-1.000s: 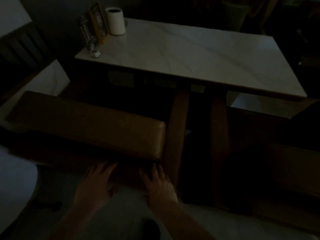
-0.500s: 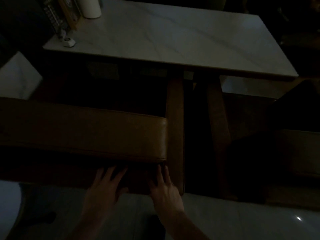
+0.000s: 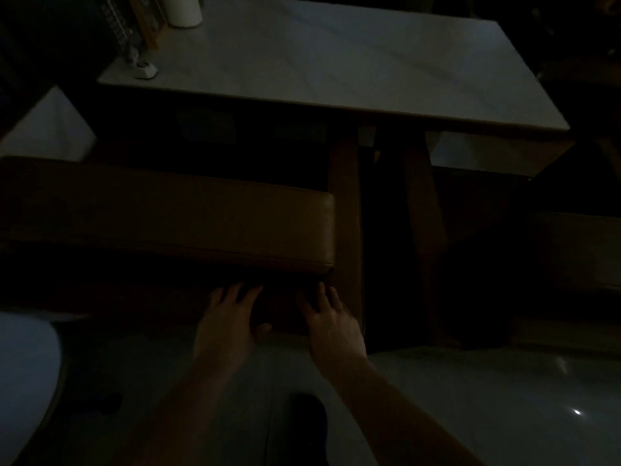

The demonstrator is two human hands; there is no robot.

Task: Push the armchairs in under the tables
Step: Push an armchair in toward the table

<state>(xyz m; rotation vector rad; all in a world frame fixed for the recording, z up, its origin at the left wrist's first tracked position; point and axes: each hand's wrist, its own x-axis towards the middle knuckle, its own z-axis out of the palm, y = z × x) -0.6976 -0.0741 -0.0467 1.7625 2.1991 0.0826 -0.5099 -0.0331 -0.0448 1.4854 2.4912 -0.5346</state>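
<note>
Item: brown padded leather armchair [image 3: 188,223], facing the white marble-topped table [image 3: 336,62], front partly under. You are pressing its dark back panel with left hand [image 3: 228,324] and right hand [image 3: 332,324], fingers spread flat. Remaining: second armchair [image 3: 571,250], right, mostly lost in darkness; legs unseen.

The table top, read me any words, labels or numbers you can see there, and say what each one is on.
None can be read.
Stand-up card at the table's far left corner: print, if any, lost in the dark.
White cylinder beside it: no visible label.
Small white object near the table edge: no readable marking.
Armchair, left hand, right hand: no text.
</note>
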